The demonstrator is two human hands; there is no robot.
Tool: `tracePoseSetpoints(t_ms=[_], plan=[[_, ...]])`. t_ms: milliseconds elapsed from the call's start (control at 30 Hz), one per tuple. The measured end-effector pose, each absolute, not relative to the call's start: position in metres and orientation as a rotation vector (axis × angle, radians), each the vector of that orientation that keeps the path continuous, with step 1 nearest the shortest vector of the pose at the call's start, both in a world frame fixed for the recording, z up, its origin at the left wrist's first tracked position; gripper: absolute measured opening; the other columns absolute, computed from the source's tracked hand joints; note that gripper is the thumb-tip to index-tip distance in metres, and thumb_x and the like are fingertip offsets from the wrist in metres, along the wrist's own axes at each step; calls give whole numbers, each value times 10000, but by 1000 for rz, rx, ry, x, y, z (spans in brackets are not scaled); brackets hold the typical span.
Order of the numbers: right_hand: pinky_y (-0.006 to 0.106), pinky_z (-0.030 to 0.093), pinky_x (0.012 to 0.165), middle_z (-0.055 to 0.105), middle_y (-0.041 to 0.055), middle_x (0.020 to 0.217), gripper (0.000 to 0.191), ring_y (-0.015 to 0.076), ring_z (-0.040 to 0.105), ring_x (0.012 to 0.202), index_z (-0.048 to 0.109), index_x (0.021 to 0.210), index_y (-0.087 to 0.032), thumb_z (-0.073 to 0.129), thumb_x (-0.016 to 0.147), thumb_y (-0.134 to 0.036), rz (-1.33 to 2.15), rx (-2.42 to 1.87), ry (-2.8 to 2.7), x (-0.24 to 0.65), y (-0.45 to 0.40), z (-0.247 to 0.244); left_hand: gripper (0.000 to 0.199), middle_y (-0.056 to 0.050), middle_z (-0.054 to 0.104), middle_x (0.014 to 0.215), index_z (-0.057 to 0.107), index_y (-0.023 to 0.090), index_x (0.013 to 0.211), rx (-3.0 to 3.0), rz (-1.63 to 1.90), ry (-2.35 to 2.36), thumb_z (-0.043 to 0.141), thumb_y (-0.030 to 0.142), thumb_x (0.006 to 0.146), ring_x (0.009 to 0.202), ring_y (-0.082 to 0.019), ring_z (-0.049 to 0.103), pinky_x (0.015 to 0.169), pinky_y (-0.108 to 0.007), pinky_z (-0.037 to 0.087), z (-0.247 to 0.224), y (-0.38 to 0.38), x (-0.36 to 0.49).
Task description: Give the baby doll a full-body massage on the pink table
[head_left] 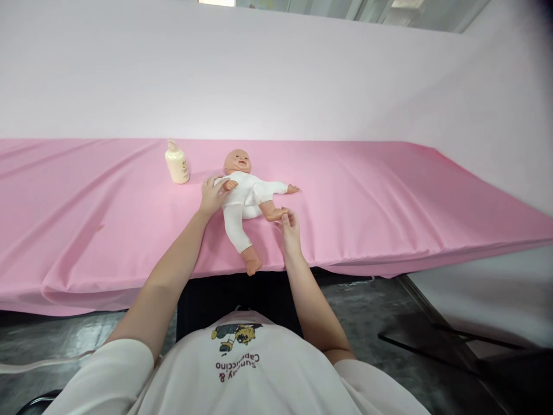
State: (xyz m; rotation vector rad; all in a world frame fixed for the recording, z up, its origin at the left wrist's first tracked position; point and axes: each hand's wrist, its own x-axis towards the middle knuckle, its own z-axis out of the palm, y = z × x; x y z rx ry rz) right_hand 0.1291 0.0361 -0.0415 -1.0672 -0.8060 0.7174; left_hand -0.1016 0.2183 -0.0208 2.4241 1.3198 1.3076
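A baby doll [245,190] with a white cloth body lies on its back on the pink cloth, its head towards the wall. One of its legs points at the table's front edge, and the other is bent out to the right. My left hand [211,196] is closed around the doll's arm on the left side, beside its small hand. With thumb and fingers, my right hand [291,229] pinches the foot of the bent leg. The doll's other arm stretches out to the right, untouched.
A cream pump bottle [177,165] stands upright left of the doll. The pink tablecloth [367,202] has folds and hangs over the front edge. Behind the table rises a white wall [276,80]. A dark folding frame [432,346] is on the floor at lower right.
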Motion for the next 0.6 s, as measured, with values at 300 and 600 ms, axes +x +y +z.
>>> tracePoseSetpoints(t_ms=[300, 600], plan=[[585, 446, 1103, 473, 140, 1450, 1150, 353, 528, 1337, 395, 1363, -337, 533, 456, -1031, 571, -924, -988, 133, 51, -50, 425, -129, 608, 1307, 591, 220, 1272, 2135, 1552, 1301, 670, 396, 894, 1271, -292, 534, 1144, -478, 379, -30, 237, -114], [516, 447, 1140, 423, 110, 1526, 937, 291, 443, 1438, 418, 1383, -346, 727, 632, -813, 718, -913, -1058, 130, 42, -47, 458, -128, 618, 1244, 562, 217, 1266, 1727, 1766, 1266, 663, 472, 898, 1221, -264, 581, 1092, -472, 436, -41, 255, -123]])
